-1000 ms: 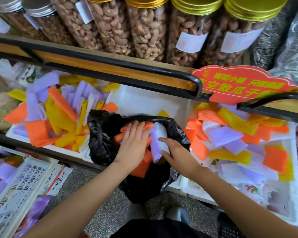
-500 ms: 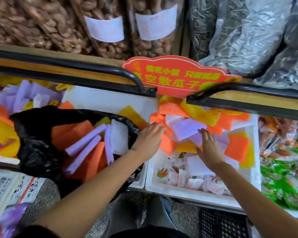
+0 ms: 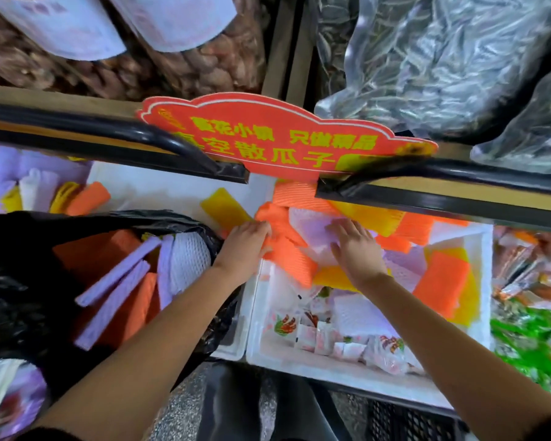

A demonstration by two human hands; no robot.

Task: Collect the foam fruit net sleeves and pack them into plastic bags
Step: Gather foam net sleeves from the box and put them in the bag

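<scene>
Head view, gathering: left hand (image 3: 244, 241) on orange sleeve (image 3: 288, 257), grip unclear; right hand (image 3: 357, 249) flat on pale sleeve (image 3: 310, 224). Next, grab both, fill black bag (image 3: 19, 281) at left.

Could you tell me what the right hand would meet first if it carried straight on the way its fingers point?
Probably the ribbed orange sleeve lying farther back, just past the pale sleeve under the right hand; depth is unclear.

— What is the bag (image 3: 23, 281) made of?
— Thin black plastic, glossy and crinkled. The net sleeves (image 3: 287, 259) are matt foam with a ribbed mesh.
— And the box (image 3: 299, 366)?
— White, matt and smooth, foam by the look. The rail (image 3: 77, 122) is black metal with a slight sheen. The shelf (image 3: 45, 95) edge is wood. The sign (image 3: 283, 138) is glossy red.
</scene>
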